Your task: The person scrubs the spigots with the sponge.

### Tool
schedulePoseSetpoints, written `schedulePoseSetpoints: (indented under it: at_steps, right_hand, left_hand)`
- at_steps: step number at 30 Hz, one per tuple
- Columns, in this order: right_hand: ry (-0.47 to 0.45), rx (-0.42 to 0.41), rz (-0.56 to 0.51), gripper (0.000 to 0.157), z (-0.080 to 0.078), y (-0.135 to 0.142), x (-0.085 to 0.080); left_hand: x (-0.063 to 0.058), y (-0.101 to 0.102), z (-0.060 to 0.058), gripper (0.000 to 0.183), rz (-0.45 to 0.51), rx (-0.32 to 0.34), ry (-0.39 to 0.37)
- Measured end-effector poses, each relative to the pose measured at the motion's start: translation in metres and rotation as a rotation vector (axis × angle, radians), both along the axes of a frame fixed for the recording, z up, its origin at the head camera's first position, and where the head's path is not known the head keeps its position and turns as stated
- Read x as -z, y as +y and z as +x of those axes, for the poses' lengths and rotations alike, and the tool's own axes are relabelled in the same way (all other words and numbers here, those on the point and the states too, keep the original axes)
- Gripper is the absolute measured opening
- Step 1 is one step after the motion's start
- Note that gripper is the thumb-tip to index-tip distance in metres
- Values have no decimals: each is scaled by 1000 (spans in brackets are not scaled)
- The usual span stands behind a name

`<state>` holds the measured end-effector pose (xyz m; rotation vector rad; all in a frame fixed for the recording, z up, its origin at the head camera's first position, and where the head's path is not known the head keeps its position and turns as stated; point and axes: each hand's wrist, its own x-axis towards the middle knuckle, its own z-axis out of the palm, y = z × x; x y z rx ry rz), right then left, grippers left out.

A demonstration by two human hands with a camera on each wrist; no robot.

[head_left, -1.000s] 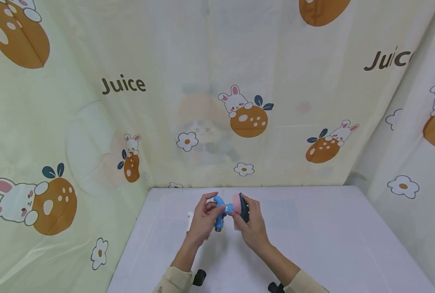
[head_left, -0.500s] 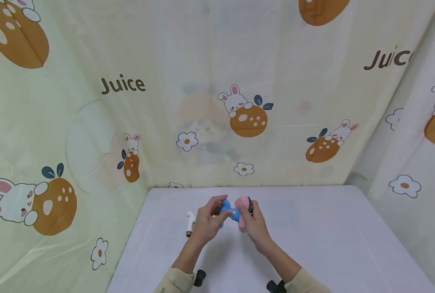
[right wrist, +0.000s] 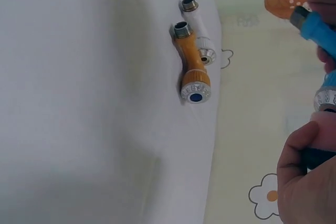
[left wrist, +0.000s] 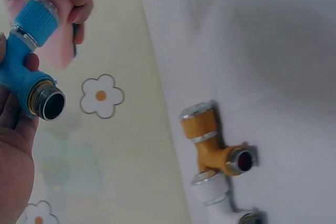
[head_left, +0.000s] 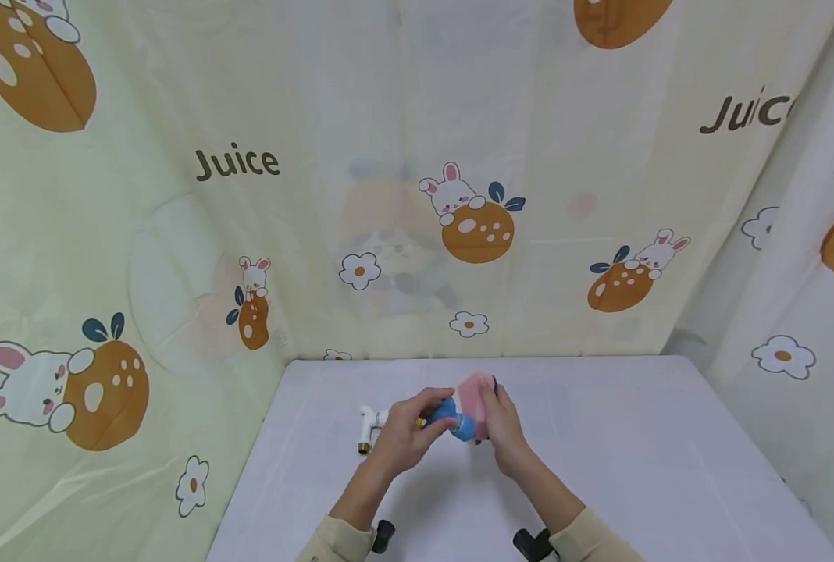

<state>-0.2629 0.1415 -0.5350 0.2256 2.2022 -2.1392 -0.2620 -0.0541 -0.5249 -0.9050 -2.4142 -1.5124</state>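
My left hand (head_left: pixel 400 439) holds a blue angle valve (left wrist: pixel 21 72) with a threaded metal outlet and a ribbed knob. Thumb and fingers pinch its body above the table. A pink sponge (head_left: pixel 470 398) with a dark backing is in my right hand (head_left: pixel 510 435), the thumb on the pink side. In the right wrist view the knob's silver end (right wrist: pixel 326 99) meets the pink face of the sponge; whether it presses in cannot be told. The dark backing (right wrist: pixel 315 158) lies against the right fingers.
An orange angle valve (left wrist: pixel 207 137) and a white angle valve (left wrist: pixel 214 190) lie side by side on the white-covered table (head_left: pixel 600 468), left of the hands. A printed curtain (head_left: pixel 304 195) hangs behind the table and along its sides.
Both hands have shifted slightly right and down. The blue valve has tilted, its knob now pointing lower right. The sponge has turned so its pink face shows, and the white valve has come into fuller view.
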Motion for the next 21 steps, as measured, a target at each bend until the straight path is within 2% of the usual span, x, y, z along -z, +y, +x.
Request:
schedulePoseSetpoints:
  at_steps: [3,7,10,12,15,17,19,21]
  right_hand:
    - [37,20,11,65,-1,1,-2]
    - [145,26,64,64,2,-1,0]
    - [335,24,172,58,9,-5,6]
    - [499,34,274,58,14,-8,13]
    - [756,56,432,64,19,-11,20]
    - [877,74,515,66,20,-13,22]
    - [938,81,546,68,20,-15,21]
    - [932,83,516,68,19,-17,18]
  left_hand:
    - [6,-1,-2,45,66,-71,-77]
    - [8,-4,-8,47,312,-153,-245]
    - [2,-7,-12,45,496,-209,-365]
    - [-3,-8,-13,45,558,-237,-426]
    - [-7,-9,-14,47,597,-221,-482]
    - [-7,-8,-14,48,610,-183,-517]
    - [-5,-8,-14,48,618,-132,-551]
    - [-1,-8,-14,47,609,-79,-579]
